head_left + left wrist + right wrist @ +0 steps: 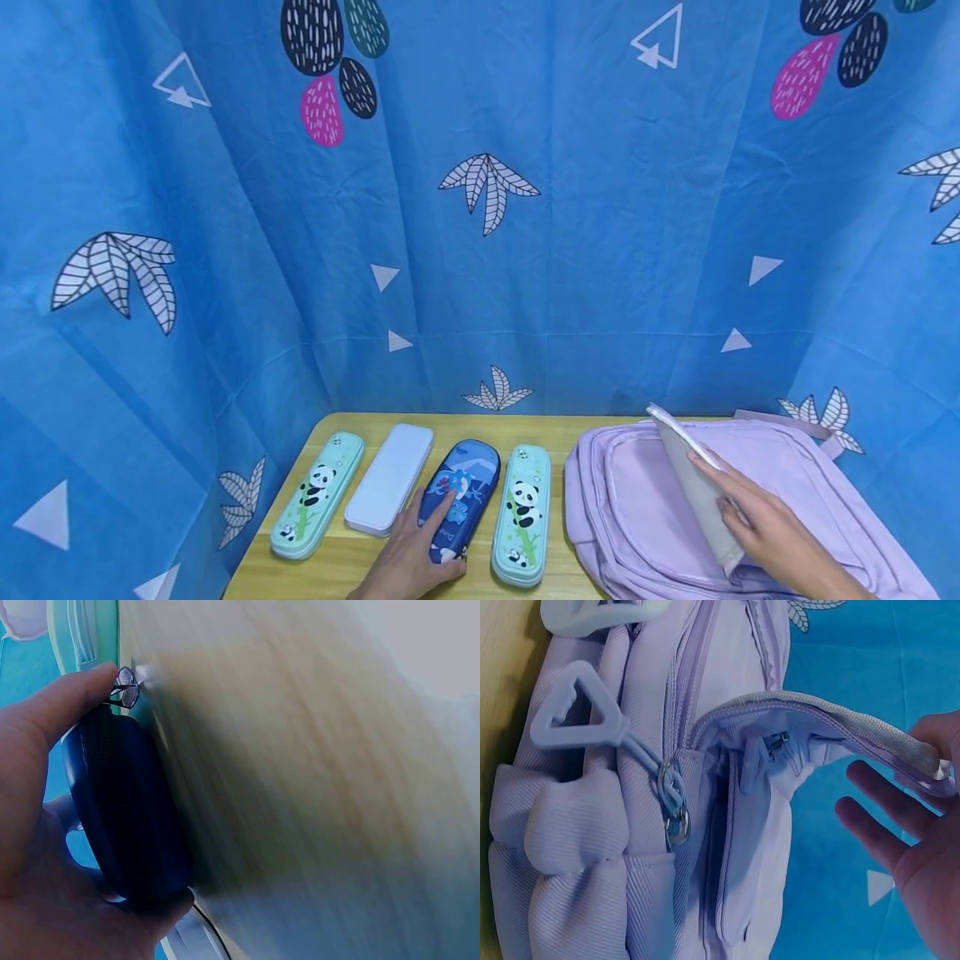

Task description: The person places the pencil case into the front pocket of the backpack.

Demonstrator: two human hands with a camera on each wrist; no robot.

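Note:
My left hand (411,550) grips a dark blue pencil case (461,500) printed with dinosaurs. In the left wrist view, the thumb lies at the zipper pull (127,688) on one end of the case, and the fingers curl round its far side and other end. A lilac backpack (615,500) lies on the right of the table. My right hand (765,525) pinches the edge of its front pocket flap (693,492) and holds it raised. Seen from the right wrist, thumb and a finger pinch the flap's zippered rim (885,735), with other fingers extended below.
Left of the blue case lie a plain pale case (390,479) and a mint panda case (318,496). Another mint panda case (522,517) lies between it and the backpack. A blue patterned curtain (480,292) hangs around the wooden table (570,427). A triangular zipper pull (581,712) hangs from the backpack.

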